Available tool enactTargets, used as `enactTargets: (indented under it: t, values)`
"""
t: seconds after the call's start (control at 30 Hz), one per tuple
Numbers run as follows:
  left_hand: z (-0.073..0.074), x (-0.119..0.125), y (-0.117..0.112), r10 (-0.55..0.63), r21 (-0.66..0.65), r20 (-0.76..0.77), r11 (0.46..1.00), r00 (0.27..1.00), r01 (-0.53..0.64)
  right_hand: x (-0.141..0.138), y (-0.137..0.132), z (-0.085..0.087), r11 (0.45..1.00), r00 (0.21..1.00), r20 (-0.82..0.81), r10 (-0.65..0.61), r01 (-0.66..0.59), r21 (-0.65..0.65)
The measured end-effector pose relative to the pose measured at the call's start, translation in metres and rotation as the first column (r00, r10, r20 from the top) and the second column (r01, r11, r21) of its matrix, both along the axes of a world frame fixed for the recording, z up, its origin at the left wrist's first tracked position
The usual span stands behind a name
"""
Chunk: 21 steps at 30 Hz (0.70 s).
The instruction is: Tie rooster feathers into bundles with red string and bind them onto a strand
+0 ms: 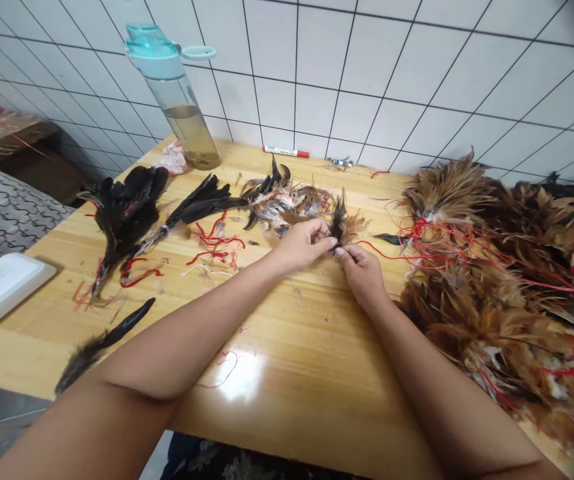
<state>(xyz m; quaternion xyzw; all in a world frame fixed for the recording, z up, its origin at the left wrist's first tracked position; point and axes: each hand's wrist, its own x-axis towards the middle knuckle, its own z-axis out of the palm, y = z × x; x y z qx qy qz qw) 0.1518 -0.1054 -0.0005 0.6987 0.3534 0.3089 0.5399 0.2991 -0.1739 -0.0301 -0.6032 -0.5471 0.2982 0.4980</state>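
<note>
My left hand (311, 241) and my right hand (360, 270) meet over the middle of the wooden table (287, 360). Both are closed in a pinch, fingertips almost touching, on a small bunch of dark feathers (337, 223) that points up and away from me. Brown feathers (351, 228) show just behind it; whether they belong to the same bunch I cannot tell. Beyond my left hand lies a loose pile of mixed feathers (287, 203). A red string (384, 253) runs from near my right hand toward the tangle of red string (471, 243) on the right.
Brown feather bundles (477, 313) cover the table's right side. Black feather bundles (129, 207) and red yarn scraps (211, 240) lie left. Along the tiled wall (324, 53) stand a water bottle (181, 107) and a red-capped marker (287, 152). A white box-like object (7, 287) sits at the left edge.
</note>
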Motion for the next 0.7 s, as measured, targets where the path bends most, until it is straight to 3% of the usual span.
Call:
enactTargets:
  t: [0.17,0.43,0.5,0.63,0.7]
  values:
    - [0.001,0.0,0.0,-0.015,0.082,0.018,0.997,1.0,0.013,0.001,0.002,-0.003,1.0,0.999,0.031,0.01,-0.009,-0.016]
    - [0.0,-0.003,0.005,-0.058,0.015,0.046,0.998,0.997,0.058,0.002,-0.001,0.001,1.0,0.99,0.136,0.021,-0.022,0.007]
    - [0.006,-0.01,0.012,-0.004,0.053,0.048,0.999,0.999,0.002,0.001,-0.002,0.003,1.0,0.991,0.134,0.013,-0.014,0.004]
    - [0.017,-0.034,0.036,0.256,0.168,0.088,0.949,0.963,-0.268,0.001,-0.003,0.003,1.0,0.996,0.092,0.022,-0.021,-0.012]
    - [0.02,-0.05,0.049,0.253,0.204,-0.004,0.947,0.967,-0.247,0.0,-0.003,0.003,1.0,0.997,0.078,0.024,-0.023,-0.018]
